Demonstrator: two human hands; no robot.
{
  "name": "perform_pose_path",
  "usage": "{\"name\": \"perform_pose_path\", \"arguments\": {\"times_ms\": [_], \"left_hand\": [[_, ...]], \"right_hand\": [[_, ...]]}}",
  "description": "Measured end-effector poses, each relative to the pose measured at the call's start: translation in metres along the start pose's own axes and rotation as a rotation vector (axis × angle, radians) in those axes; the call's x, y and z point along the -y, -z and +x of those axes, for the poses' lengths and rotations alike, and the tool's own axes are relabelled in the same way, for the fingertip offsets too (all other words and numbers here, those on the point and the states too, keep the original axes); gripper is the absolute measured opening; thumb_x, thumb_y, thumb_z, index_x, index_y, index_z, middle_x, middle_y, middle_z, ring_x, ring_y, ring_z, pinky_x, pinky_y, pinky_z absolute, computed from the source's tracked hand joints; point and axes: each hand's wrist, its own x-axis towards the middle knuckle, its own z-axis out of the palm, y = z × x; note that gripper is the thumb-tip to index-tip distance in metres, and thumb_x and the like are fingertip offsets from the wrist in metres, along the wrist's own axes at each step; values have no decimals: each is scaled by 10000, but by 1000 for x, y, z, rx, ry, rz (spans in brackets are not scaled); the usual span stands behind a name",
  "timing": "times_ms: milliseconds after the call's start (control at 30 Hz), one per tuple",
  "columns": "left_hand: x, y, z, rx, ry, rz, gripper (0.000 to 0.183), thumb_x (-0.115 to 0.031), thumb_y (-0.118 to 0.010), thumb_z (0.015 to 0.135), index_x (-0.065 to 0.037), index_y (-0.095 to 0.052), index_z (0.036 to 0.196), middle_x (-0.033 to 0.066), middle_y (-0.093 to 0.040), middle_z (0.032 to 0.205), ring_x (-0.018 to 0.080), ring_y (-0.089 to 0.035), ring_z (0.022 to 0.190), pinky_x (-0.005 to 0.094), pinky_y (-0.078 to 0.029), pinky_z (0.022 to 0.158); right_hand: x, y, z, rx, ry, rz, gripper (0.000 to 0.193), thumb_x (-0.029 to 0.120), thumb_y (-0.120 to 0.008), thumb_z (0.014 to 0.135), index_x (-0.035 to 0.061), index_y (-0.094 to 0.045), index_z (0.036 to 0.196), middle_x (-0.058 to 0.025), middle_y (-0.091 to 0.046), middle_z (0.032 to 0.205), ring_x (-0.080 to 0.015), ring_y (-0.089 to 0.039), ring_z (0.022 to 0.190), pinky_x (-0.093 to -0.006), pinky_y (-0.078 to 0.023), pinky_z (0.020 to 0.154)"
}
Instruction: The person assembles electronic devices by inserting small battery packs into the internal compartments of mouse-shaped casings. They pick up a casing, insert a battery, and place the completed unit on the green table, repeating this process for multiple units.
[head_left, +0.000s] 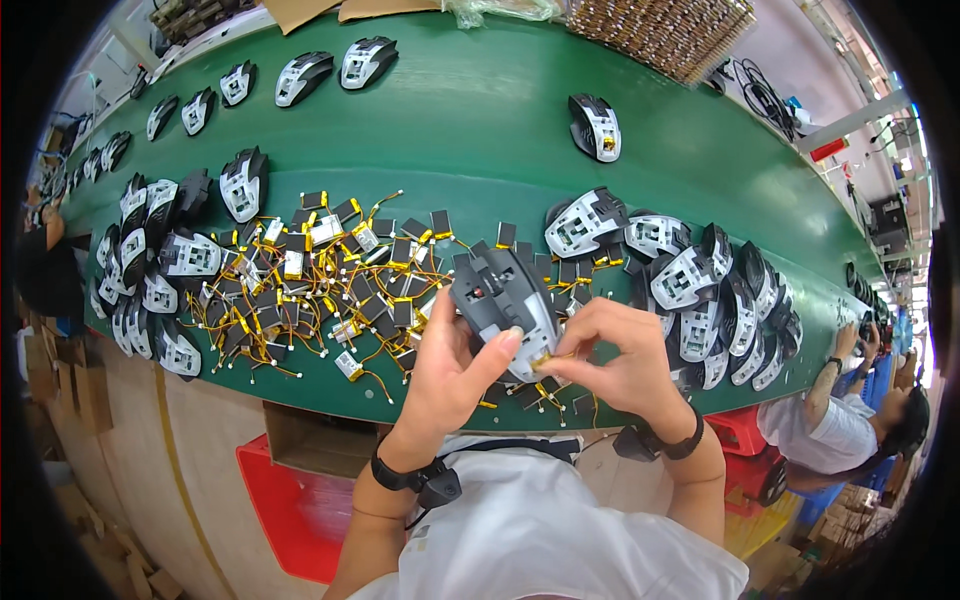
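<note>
the mouse (505, 295) is held up over the near edge of the tabletop (470, 110), tilted, its dark part away from the body and its grey part toward it. the left hand (448, 372) has a firm, closed grip on it: thumb laid along the near left edge, fingers curled around behind, mostly hidden. the right hand (622, 352) is at the near end, thumb and forefinger almost meeting at a small yellow piece (541, 358); whether this grip pinches the piece or only presses it, i cannot tell. both wrists wear black bands.

beyond the hands is a loose heap of batteries (265, 300), flat and dark, with yellow tape and thin wires. some show pale labels, the print too small to read. grey-and-black mice crowd together on the left (190, 255) and on the right (683, 277); others stand spaced along the far left, and one sits alone farther back.

below the tabletop, a red bin (262, 505) holds clear pinkish plastic, beside an open cardboard box (310, 430) whose contents cannot be made out. a red crate (737, 430) stands at right, near a seated co-worker (825, 430).
</note>
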Motion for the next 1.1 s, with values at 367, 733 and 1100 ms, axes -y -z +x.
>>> {"name": "perform_pose_path", "arguments": {"times_ms": [367, 733, 1100], "left_hand": [[19, 0, 0, -239, -20, -139, 395, -85, -590, 925, -11, -448, 1287, 99, -573, 1161, 181, -574, 1026, 350, -486, 866], [23, -3, 17, -344, -175, -131, 337, -261, -579, 955, 1, -545, 1164, 140, -646, 1038, 220, -653, 904, 325, -546, 742], [15, -12, 21, -384, -128, -202, 346, -326, -568, 966, -12, -557, 1111, 119, -654, 988, 201, -659, 859, 310, -552, 717]], "right_hand": [[3, -25, -22, -360, 289, -301, 214, 27, -757, 733, 51, -683, 932, -84, -673, 899, -218, -664, 708, -317, -555, 609], [-3, -51, -15, -630, 394, -243, 319, -15, -721, 712, 11, -671, 1027, -90, -634, 1027, -255, -644, 814, -322, -547, 713], [6, -61, -15, -520, 348, -492, 540, 66, -650, 697, -98, -573, 1206, -167, -529, 1267, -335, -542, 1117, -383, -486, 923]]}}
